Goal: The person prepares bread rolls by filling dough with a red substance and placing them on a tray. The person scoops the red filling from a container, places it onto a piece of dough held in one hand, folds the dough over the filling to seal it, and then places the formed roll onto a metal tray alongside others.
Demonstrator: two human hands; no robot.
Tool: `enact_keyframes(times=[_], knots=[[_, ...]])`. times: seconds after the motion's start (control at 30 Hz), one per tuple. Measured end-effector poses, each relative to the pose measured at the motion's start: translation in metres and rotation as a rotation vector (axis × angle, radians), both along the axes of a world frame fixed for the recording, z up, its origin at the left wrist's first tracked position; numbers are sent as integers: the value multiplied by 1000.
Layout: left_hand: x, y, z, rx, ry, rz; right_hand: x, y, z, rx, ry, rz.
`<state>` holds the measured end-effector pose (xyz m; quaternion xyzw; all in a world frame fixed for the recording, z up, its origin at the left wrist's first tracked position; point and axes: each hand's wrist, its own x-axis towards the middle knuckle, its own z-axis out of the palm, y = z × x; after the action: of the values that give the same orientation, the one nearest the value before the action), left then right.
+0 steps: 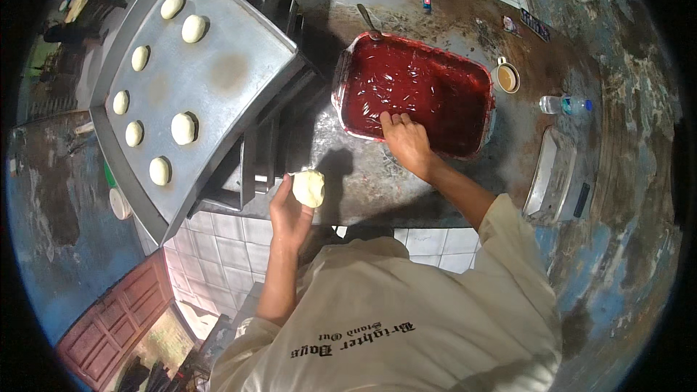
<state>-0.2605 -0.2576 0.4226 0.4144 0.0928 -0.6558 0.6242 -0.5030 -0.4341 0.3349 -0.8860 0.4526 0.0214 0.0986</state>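
A flattened piece of pale dough [309,188] rests in my left hand [290,215], its fingers and thumb curled around it, above the table's near edge. My right hand [408,144] reaches over the near side of a rectangular tub [339,80] of glossy red jam-like filling [421,87]. Its fingers are bent, with the tips at the filling; whatever they may hold is hidden. A spoon-like handle [368,20] sticks out over the tub's far left corner. To the left, several round dough balls [183,128] sit spaced apart on a large metal baking tray [203,91].
More metal trays [250,152] are stacked below the top one, which reaches past the worn table's [319,14] left side. On the right stand a cup of brown drink [506,76], a clear plastic bottle [566,106] and a shallow metal container [552,174].
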Motion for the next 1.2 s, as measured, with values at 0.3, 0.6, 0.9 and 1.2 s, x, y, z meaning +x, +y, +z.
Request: enact_keyframes(times=[0.3,0.6,0.9,1.2], knots=[[3,8,-3,-6,-11,44,9,-1,-10,102,42,66],[-8,-3,9,-53,8,-2,-13,-10,8,307,-120,-114],[-49,-39,24,-187,136,-161,-12,76,86,1240,-1332,-294],[-69,-42,34,-234,132,-222,-37,181,39,927,-1505,-625]])
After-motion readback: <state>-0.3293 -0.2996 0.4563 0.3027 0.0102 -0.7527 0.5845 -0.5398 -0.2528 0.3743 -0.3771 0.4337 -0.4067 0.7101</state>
